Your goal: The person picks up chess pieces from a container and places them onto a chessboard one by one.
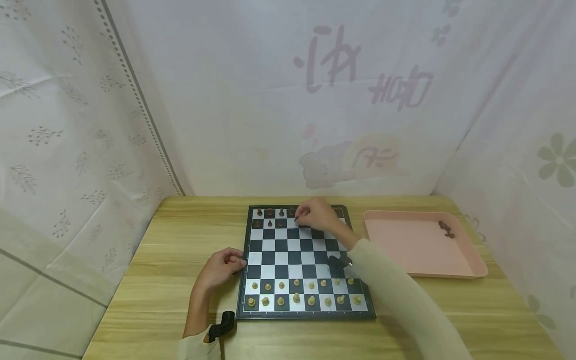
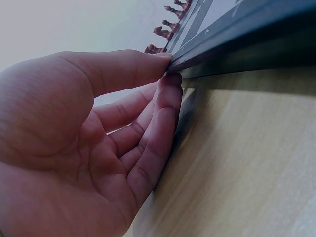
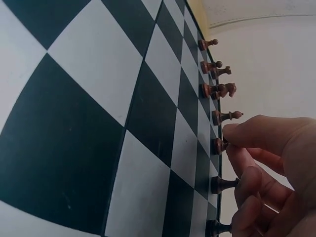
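A chessboard lies on the wooden table, its squares dark and silver-white. My right hand reaches over the far rows, where thumb and forefinger pinch the top of a dark brown pawn. The pawn's base is right at the board in the right wrist view. Beside the board's left edge, my left hand holds the rim, with the thumb at its top and fingertips below. Dark brown chess pieces stand in the two far rows, some hidden behind the right hand.
Light-coloured chess pieces fill the two near rows. Right of the board sits a pink tray, a few dark brown pieces lying at its far right. A patterned cloth hangs behind the table.
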`<state>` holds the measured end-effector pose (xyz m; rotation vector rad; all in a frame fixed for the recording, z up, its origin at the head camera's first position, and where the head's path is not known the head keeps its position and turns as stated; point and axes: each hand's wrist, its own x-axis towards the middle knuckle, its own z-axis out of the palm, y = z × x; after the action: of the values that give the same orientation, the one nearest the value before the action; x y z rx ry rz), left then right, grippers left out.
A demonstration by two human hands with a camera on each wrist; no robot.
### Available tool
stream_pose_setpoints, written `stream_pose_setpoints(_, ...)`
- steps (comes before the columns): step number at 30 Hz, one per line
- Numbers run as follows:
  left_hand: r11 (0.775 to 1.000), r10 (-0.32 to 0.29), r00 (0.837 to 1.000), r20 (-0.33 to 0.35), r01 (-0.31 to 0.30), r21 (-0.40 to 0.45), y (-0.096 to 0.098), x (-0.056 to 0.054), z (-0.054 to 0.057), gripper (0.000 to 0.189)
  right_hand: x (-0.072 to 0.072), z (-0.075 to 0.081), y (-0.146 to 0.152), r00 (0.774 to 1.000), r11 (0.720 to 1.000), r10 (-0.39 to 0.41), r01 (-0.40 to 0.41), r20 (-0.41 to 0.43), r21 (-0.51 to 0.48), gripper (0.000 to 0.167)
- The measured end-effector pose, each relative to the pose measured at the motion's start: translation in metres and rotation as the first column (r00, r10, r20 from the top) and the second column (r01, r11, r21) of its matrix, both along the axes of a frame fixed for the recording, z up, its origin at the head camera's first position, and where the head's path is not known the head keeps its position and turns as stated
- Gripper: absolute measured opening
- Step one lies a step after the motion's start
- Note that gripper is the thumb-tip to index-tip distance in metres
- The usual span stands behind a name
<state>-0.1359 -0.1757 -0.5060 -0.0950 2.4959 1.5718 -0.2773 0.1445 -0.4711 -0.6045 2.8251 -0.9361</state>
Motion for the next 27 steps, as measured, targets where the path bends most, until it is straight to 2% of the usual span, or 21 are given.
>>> stream_pose_setpoints(6, 1.000, -0.003, 1.000, -0.002, 0.003, -0.008, 0.000, 0.000, -0.001, 0.026, 0.002, 0.000, -0.005, 1.000, 1.000, -0.004, 0.005, -0.025, 0.031, 0.007)
stream_pose_setpoints(16, 1.000, -0.010, 1.000, 0.000, 0.010, -0.006, 0.000, -0.001, -0.002, 0.026, 0.008, 0.002, -0.006, 0.999, 0.999, -0.034, 0.034, -0.005, 0.038, 0.008)
stream_pose_setpoints(24, 0.999, -0.046, 0.998, -0.037, 0.045, -0.013, -0.003, 0.001, -0.004, 0.024, 0.009, 0.005, 0.020, 0.997, 0.995, -0.074, 0.075, 0.015, -0.060, 0.016)
stream_pose_setpoints(27, 0.999, -0.039, 0.999, -0.018, 0.038, -0.016, -0.003, 0.001, -0.005, 0.025, 0.009, 0.004, 0.039, 0.993, 0.988, -0.117, 0.117, 0.001, -0.098, 0.017)
